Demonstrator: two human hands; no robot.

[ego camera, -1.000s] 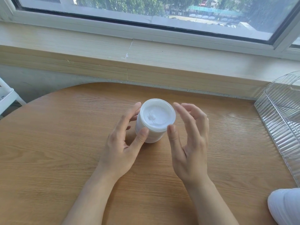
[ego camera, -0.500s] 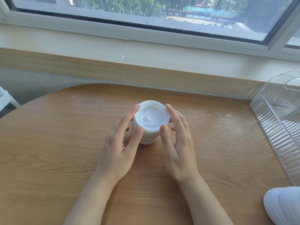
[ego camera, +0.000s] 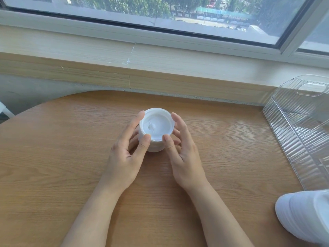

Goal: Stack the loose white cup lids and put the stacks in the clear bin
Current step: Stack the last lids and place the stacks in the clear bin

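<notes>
Between both curled hands, the left hand (ego camera: 124,155) and right hand (ego camera: 185,157) grip a short upright stack of white lids (ego camera: 156,130), ringed rims nested, on the wooden table (ego camera: 53,157).

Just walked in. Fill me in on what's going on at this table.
A person is gathering white cup lids into a stack that stands on the wooden table. The left hand and the right hand cup it from either side, thumbs and fingertips on its rim. The clear bin waits at the right edge of the table, and no lids are visible in the part of it in view. Another white stack lies on its side at the lower right, near the bin.
</notes>
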